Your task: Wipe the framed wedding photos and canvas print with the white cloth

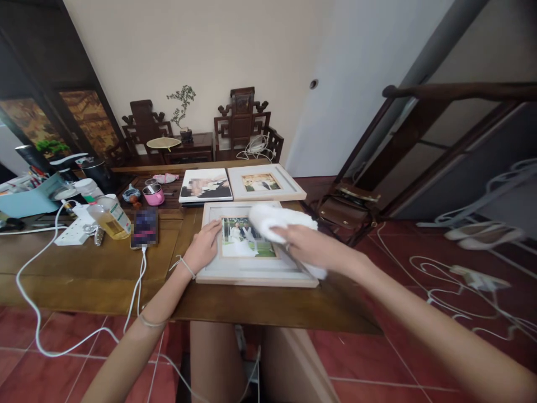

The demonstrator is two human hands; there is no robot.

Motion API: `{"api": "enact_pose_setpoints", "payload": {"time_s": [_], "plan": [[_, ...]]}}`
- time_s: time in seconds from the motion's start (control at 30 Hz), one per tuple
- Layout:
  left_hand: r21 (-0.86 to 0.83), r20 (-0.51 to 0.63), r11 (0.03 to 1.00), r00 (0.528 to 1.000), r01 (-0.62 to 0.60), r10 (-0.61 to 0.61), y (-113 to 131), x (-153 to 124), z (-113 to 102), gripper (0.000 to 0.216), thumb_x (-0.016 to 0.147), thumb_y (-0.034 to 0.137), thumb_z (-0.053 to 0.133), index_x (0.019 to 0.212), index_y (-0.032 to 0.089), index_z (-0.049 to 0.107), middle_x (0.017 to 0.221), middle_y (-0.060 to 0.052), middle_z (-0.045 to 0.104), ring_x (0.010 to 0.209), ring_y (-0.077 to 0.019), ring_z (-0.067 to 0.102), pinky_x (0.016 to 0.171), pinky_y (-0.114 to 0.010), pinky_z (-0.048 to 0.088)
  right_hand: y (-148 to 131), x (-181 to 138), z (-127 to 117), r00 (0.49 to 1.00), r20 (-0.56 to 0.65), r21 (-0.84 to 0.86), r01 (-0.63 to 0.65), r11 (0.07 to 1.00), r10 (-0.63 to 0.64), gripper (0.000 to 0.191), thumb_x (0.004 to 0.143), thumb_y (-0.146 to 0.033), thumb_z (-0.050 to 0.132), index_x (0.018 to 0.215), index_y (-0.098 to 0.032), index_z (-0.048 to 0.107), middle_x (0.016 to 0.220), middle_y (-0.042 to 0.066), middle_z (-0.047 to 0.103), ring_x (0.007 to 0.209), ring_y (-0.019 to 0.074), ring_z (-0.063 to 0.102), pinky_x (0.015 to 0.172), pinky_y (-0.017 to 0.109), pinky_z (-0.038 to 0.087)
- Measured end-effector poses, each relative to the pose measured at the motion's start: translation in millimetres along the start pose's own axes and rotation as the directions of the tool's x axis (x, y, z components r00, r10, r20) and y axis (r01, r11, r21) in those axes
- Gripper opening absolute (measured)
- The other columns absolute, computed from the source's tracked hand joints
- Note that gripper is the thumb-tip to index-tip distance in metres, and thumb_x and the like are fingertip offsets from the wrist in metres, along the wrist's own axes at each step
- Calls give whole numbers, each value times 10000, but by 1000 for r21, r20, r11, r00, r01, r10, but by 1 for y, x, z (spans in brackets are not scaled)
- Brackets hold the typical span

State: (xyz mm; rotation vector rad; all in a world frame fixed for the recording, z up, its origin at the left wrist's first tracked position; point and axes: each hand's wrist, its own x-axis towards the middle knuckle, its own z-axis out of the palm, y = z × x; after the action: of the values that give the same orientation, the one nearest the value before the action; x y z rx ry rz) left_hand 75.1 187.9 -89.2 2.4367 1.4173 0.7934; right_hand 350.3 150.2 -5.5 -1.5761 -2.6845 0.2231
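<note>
The right hand (304, 244) is pinching a soft, fluffy white cloth (268, 219) in its grip, and the cloth is covering the upper right part of a pale wooden, rectangular picture frame (255, 282). The left hand (203, 246) is resting on the frame's left side, its grip unclenched, fingers lying extended. The frame is lying face up on a brown wooden tabletop (107, 285).

Framed photo (241, 240) lies near the table's (104, 285) near edge, left hand (205, 246) at its left, cloth (264, 218) in right hand (308, 243) at its right. Just beyond: photo panel (205, 186) left, second frame (268, 184) right. Leftward, in order: phone (145, 228), bottle (111, 217), power strip (75, 232).
</note>
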Motion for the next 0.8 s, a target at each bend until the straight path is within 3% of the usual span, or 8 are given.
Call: {"api": "enact_pose_setpoints", "payload": {"time_s": [0.03, 0.1, 0.17, 0.2, 0.3, 0.4, 0.57, 0.8], "plan": [[-3, 4, 1000, 1000, 14, -14, -1, 0, 1, 528, 808, -13, 373, 1283, 124, 559, 1424, -133, 509, 1373, -231, 417, 1155, -457, 343, 7, 10, -3, 994, -94, 1, -58, 998, 58, 584, 757, 12, 399, 1305, -99, 570, 1131, 179, 680, 996, 309, 659, 826, 413, 528], [-18, -4, 999, 999, 38, -38, -3, 0, 3, 584, 762, -53, 367, 1281, 134, 562, 1415, -128, 519, 1370, -230, 421, 1156, -469, 338, 14, 35, -6, 945, -312, -25, -115, 993, 102, 552, 771, 7, 382, 1285, -66, 568, 1247, 218, 613, 1104, 338, 601, 870, 452, 505], [-32, -22, 999, 999, 44, -44, -4, 0, 3, 613, 732, -74, 361, 1264, 141, 575, 1391, -122, 543, 1350, -223, 450, 1150, -456, 350, 7, 65, -5, 888, -460, -95, -65, 993, 14, 544, 769, 25, 376, 1254, -88, 596, 1438, 200, 462, 1322, 342, 418, 1022, 504, 400], [-35, -32, 999, 999, 39, -40, -5, 1, 3, 612, 724, -77, 363, 1249, 143, 586, 1377, -119, 557, 1337, -221, 465, 1146, -447, 357, 0, 80, -3, 876, -477, -142, 5, 990, -73, 542, 771, 32, 381, 1242, -111, 610, 1494, 167, 401, 1388, 322, 324, 1087, 514, 325], [-36, -53, 999, 998, 15, -17, -5, 2, 0, 580, 717, -67, 376, 1199, 144, 618, 1331, -117, 592, 1295, -229, 510, 1118, -436, 392, -30, 119, 9, 873, -346, -246, 268, 932, -343, 494, 806, 25, 426, 1216, -154, 635, 1479, 120, 442, 1433, 267, 242, 1162, 486, 168], [-39, -52, 999, 999, 4, -6, -5, 2, -1, 544, 725, -54, 383, 1168, 135, 637, 1241, -124, 646, 1208, -241, 577, 1074, -436, 437, -48, 139, 22, 881, -209, -240, 374, 896, -424, 436, 839, -3, 450, 1200, -154, 643, 1338, 145, 581, 1393, 242, 334, 1137, 436, 202], [-90, -93, 996, 996, -27, 18, -13, 2, 6, 553, 742, -61, 375, 1172, 170, 636, 1296, -95, 621, 1263, -224, 535, 1105, -443, 403, -25, 130, 28, 943, -163, -223, 251, 942, -290, 436, 784, 25, 496, 1112, -179, 698, 1213, 155, 647, 1211, 241, 543, 1048, 377, 308], [-86, -116, 996, 993, -14, 4, -18, -1, 12, 550, 759, -62, 376, 1166, 202, 634, 1303, -81, 617, 1296, -218, 509, 1119, -478, 388, 31, 83, 14, 983, -115, -301, 103, 948, -144, 479, 748, 70, 447, 1030, -185, 738, 1081, 135, 699, 987, 235, 646, 906, 344, 396]]}}
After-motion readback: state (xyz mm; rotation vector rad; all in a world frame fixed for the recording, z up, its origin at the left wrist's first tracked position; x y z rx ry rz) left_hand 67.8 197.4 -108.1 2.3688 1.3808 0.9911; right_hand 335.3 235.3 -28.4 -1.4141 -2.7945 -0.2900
